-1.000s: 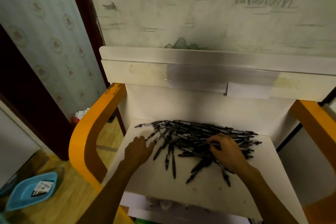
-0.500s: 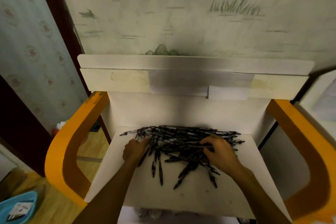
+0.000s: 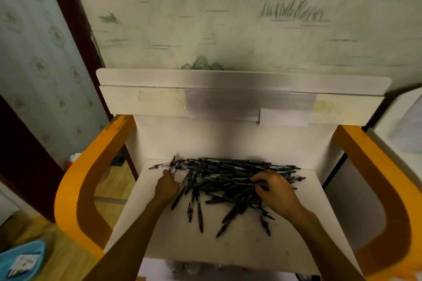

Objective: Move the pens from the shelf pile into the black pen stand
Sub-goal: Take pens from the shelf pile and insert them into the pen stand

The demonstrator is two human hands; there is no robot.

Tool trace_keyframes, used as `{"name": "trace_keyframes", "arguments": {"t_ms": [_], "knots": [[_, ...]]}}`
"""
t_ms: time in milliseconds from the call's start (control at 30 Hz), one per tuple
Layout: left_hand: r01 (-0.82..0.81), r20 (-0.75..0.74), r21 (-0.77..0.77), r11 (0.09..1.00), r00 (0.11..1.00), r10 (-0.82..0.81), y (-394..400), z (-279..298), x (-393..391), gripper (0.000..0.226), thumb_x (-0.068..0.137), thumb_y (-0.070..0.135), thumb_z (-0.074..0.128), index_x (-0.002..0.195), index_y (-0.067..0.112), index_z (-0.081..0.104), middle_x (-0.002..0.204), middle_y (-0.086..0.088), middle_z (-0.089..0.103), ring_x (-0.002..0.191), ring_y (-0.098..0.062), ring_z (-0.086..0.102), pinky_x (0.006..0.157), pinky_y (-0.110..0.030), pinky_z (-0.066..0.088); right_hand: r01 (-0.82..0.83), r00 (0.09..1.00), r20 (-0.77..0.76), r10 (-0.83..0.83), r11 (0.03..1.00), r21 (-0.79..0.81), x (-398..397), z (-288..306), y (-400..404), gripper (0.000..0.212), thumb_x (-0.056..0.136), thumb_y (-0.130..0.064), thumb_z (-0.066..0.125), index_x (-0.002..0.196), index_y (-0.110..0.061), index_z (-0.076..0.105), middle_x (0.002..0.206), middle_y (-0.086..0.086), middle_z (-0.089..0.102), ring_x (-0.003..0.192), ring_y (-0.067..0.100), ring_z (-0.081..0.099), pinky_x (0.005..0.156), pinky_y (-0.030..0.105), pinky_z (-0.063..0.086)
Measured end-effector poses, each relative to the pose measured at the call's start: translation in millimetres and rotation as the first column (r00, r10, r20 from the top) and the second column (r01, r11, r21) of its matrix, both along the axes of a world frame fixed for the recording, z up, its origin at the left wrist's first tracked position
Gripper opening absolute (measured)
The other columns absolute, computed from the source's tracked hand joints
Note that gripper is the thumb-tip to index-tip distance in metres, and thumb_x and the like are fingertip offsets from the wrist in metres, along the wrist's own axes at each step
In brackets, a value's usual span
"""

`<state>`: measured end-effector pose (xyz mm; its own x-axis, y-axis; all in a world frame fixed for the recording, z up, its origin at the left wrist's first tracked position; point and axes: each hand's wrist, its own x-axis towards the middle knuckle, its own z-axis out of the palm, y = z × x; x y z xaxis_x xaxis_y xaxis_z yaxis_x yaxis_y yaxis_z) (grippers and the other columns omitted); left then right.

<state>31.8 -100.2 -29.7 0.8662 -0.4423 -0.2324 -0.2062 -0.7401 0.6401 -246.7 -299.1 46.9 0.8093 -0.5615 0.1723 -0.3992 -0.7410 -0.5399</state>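
Task barely begun. Pile of pens (image 3: 233,180) lay on white shelf (image 3: 239,246), nearly whole. Left hand (image 3: 166,188) gripped few pens, lifted upright. Right hand (image 3: 277,194) curled fingers round pens in pile. Black pen stand out of view.

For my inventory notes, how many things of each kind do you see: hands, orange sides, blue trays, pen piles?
Hands: 2, left and right
Orange sides: 2
Blue tray: 1
Pen pile: 1
Total: 6
The single pens are too many and too overlapped to count.
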Motion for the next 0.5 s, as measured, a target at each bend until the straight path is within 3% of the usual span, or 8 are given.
{"name": "trace_keyframes", "arguments": {"t_ms": [67,200,500], "knots": [[0.062,0.066,-0.005,0.998,0.996,-0.061,3.6,-4.0,2.1,0.02,0.095,0.002,0.049,0.115,0.0,0.046,0.111,-0.02,0.059,0.087,-0.026,0.052,0.067,-0.033,0.04,-0.011,1.0,-0.006,0.011,1.0,-0.005,2.4,1.1,2.1,0.023,0.09,-0.017,0.063,0.111,-0.023,0.07,0.113,-0.006,0.062,0.101,0.012,0.06,0.084,0.022,0.048],[0.116,0.114,-0.034,0.993,0.987,-0.111,6.9,-5.6,-0.5,0.03,0.099,0.029,0.057,0.119,0.006,0.054,0.115,-0.011,0.058,0.102,-0.028,0.056,0.079,-0.03,0.043,-0.026,1.0,-0.01,0.026,1.0,-0.015,4.4,1.9,3.5,0.023,0.089,-0.017,0.063,0.109,-0.024,0.07,0.113,-0.005,0.064,0.101,0.013,0.06,0.085,0.029,0.052],[0.21,0.111,0.203,0.956,0.966,-0.235,14.4,-1.3,4.6,0.037,0.1,0.042,0.052,0.112,0.008,0.058,0.111,-0.011,0.06,0.091,-0.021,0.058,0.067,-0.027,0.043,-0.036,0.999,-0.013,0.036,0.998,-0.041,0.5,-1.0,5.8,0.021,0.089,-0.017,0.064,0.108,-0.024,0.071,0.109,-0.006,0.063,0.1,0.012,0.058,0.082,0.025,0.05]]}}
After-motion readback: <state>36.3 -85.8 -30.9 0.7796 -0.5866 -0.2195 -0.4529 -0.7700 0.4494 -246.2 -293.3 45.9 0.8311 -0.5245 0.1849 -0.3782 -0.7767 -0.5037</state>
